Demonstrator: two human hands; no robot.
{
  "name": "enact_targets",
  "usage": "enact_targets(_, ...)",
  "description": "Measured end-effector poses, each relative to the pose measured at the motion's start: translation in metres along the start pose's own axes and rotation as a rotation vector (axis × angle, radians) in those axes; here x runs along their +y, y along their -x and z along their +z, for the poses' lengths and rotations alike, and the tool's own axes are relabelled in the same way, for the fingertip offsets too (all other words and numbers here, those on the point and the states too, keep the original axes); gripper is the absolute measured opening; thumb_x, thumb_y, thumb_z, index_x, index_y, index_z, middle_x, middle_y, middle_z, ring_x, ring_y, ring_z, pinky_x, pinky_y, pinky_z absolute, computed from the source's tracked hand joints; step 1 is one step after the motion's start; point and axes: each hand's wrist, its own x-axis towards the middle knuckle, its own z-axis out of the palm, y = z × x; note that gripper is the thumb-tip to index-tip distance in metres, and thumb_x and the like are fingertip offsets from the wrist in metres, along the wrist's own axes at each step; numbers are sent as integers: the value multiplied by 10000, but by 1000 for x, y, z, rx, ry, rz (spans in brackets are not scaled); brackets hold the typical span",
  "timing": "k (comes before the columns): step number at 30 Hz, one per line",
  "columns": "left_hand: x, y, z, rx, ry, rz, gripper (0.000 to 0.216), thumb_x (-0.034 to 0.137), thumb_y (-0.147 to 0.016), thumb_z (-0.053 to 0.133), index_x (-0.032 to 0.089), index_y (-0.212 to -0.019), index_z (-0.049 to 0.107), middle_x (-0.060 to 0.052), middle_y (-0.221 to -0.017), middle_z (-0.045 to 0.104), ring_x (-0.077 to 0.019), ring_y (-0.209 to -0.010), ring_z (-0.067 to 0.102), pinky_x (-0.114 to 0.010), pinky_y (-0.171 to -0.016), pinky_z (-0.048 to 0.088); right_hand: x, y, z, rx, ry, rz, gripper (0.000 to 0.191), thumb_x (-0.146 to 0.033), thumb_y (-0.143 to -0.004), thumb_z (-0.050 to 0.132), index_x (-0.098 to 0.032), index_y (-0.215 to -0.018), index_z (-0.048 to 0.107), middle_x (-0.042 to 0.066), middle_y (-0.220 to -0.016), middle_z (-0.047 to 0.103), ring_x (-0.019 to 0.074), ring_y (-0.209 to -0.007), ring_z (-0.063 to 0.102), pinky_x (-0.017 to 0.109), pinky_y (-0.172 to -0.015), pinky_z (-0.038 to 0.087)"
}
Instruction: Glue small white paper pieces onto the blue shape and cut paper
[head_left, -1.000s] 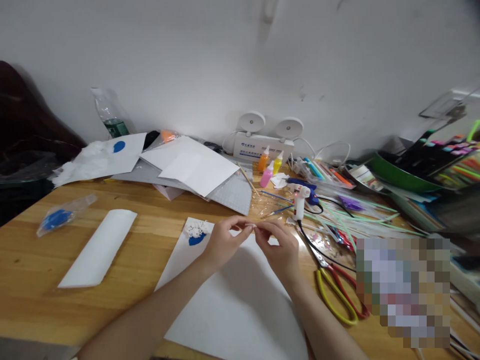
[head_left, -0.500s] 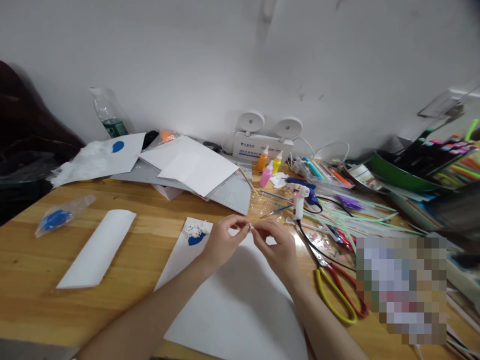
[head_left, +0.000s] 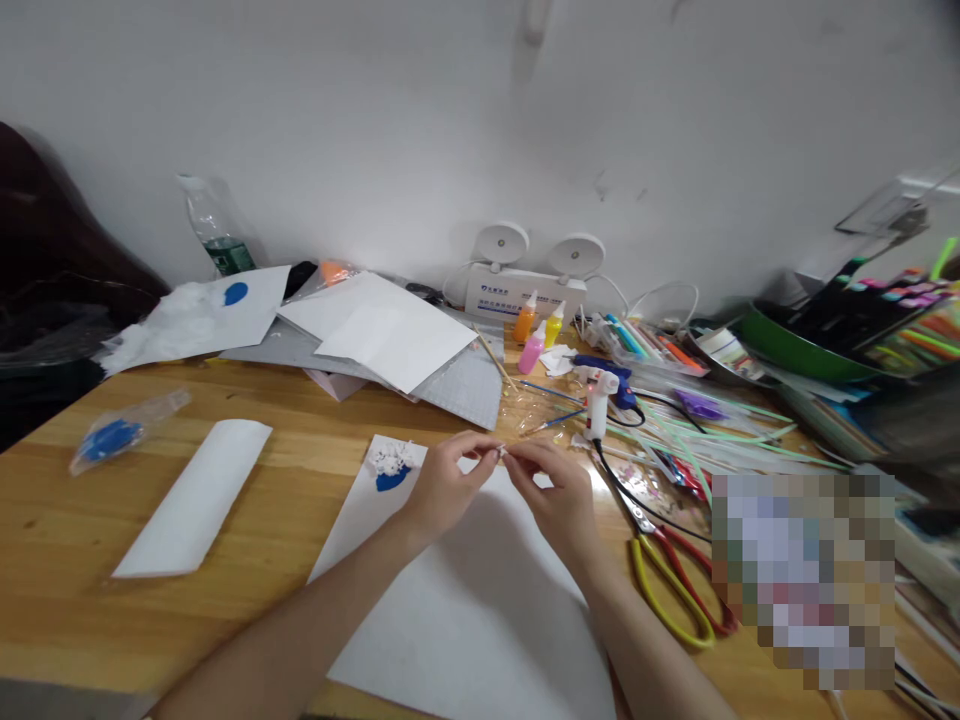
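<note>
Both hands meet above the upper part of a white sheet of paper (head_left: 480, 620) on the table (head_left: 300, 490). Thumb and forefinger of the left hand (head_left: 448, 487) pinch a small white piece (head_left: 500, 452); the right hand (head_left: 553, 490) grips the same piece from its side, its fingertips nearly against the left ones. The piece is mostly hidden by the fingers, so its full shape cannot be told. Handling, as judged: light, even pressure from both thumbs suits so small a piece — a hard pinch may flatten or tear it if it is soft. Keeping the wrists low and the tips over the paper would let any dropped crumb land on a pale, flat surface. Materials: paper smooth and matt, with straight edges; near its upper left corner, a crumbly white clump (head_left: 390, 457) flecked with dark specks, touching a flat, smooth-looking blue patch (head_left: 391, 480). Left of this, a curved white paper piece (head_left: 193, 500), long and narrow, and a crinkled clear bag (head_left: 166, 405) around a blue lump (head_left: 112, 440). Right side: scissors (head_left: 641, 515) with metal blades and looped yellow and red handles — near the right forearm; beyond, a glue gun (head_left: 598, 410), white and blue, hard-cased.
</note>
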Motion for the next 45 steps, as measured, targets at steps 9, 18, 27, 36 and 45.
enact_targets(9,-2,1,1,-2,14,-9,167,254,-760,515,173,-829,644,-32,-831,655,-139,-782,589,-243,-720,446,2,0,1,90,22,1,117,-172,-766,550,-199,-812,654,26,-751,632,123,-634,561,240,-562,446)
enact_targets(18,-1,0,1,-14,40,-13,176,267,-754,528,162,-838,641,-43,-844,652,-139,-788,587,-240,-723,450,3,1,1,83,28,-76,124,-156,-768,530,-190,-827,633,32,-757,609,111,-606,530,243,-553,442)
enact_targets(27,0,-1,-2,-12,39,-34,186,305,-714,579,170,-818,654,-40,-812,662,-146,-766,596,-253,-720,457,2,-2,-2,-6,-20,-2,92,-174,-775,525,-189,-797,613,25,-720,588,120,-618,536,244,-555,443)
enact_targets(36,1,-2,-4,0,141,-81,190,330,-702,594,166,-764,668,-35,-767,679,-145,-736,606,-236,-699,454,3,-2,-3,11,-217,102,94,-204,-745,582,-224,-789,662,17,-714,619,127,-623,546,243,-523,437)
enact_targets(45,1,1,2,64,202,-38,174,314,-710,586,158,-749,652,-33,-749,659,-137,-721,591,-237,-679,451,1,-1,0,-7,-336,306,120,-273,-726,586,-183,-755,661,17,-654,630,104,-508,521,223,-444,432)
